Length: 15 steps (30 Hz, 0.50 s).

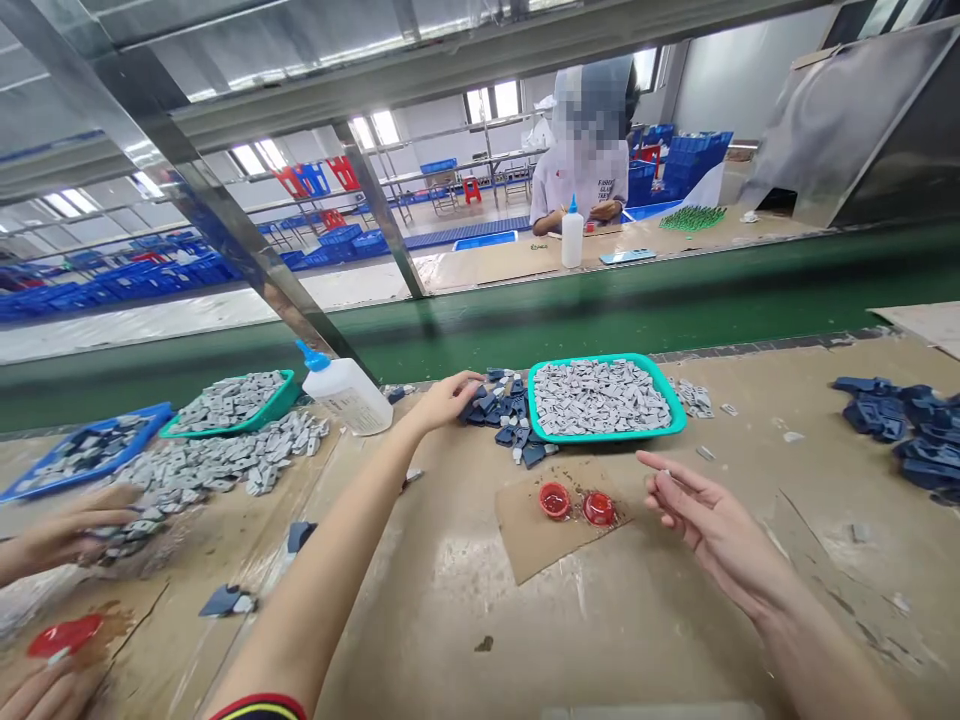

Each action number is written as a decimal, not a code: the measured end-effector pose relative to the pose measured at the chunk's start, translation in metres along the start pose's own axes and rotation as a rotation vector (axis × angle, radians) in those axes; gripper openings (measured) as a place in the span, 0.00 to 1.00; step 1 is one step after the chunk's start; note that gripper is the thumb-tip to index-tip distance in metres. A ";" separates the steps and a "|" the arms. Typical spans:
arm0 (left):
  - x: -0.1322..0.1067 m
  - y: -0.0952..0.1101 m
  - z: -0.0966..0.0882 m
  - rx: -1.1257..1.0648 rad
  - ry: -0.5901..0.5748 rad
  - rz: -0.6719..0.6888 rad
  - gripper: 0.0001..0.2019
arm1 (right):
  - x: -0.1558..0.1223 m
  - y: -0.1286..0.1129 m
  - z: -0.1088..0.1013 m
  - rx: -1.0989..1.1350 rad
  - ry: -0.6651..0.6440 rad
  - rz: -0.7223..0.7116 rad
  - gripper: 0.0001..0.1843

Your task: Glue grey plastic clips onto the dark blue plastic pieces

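While the right hand (712, 520) pinches a grey piece (666, 473) near red cups (599, 512), the left hand (444, 400), its grip indeterminable, rests at dark-blue pieces (495, 407) on the worktop (435, 620), all apparently light, stiff, best held edgewise.

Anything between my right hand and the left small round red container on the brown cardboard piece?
Yes: on that cardboard piece, another round red container sits between your right hand and the left one.

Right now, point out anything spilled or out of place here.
Dark stains spot the cardboard around the two red cups, like drips. Loose grey pieces lie outside the teal tray, to its right, apart from its heap. Nearer, a dark patch mars the brown surface; stain or tear, I can't tell.
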<state>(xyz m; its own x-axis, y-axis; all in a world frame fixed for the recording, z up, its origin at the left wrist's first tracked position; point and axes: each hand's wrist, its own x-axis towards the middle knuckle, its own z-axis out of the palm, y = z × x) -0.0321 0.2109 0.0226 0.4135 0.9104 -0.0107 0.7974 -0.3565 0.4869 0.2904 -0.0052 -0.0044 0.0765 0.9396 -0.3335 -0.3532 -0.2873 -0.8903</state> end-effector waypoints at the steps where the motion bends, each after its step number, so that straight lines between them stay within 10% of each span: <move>1: 0.005 0.000 -0.002 0.006 0.023 -0.025 0.22 | -0.002 0.000 0.000 -0.006 -0.003 -0.008 0.29; 9: 0.067 0.017 0.014 -0.115 0.048 -0.048 0.15 | -0.017 0.007 -0.001 -0.124 0.113 -0.056 0.24; 15: 0.057 0.027 0.018 -0.502 0.172 -0.138 0.12 | -0.015 0.014 0.008 -0.201 0.125 -0.126 0.23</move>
<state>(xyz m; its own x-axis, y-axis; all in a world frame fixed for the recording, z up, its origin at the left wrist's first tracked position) 0.0207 0.2492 0.0188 0.2087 0.9778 0.0184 0.5144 -0.1258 0.8483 0.2765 -0.0215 -0.0092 0.2266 0.9438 -0.2406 -0.1426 -0.2122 -0.9668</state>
